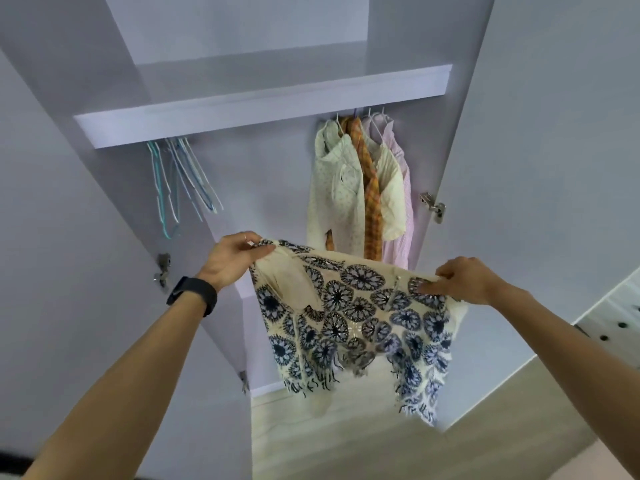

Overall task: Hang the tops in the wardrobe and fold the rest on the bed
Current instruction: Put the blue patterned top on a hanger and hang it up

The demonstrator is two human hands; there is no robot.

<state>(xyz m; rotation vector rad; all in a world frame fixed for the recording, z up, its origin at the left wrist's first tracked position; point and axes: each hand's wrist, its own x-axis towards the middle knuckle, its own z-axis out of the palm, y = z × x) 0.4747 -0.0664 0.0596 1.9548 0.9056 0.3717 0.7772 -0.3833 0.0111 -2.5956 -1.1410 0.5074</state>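
In front of the open wardrobe (519, 133), both hands pinched the patterned top (349, 306) by its upper edge: left hand (235, 258), right hand (460, 280). It hung limp, light and fringed; shoulders looked the safest hold, spare hangers (180, 181) near.

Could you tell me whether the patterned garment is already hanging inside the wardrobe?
No, the left hand and right hand hold the patterned garment by its top edge in front of the wardrobe.
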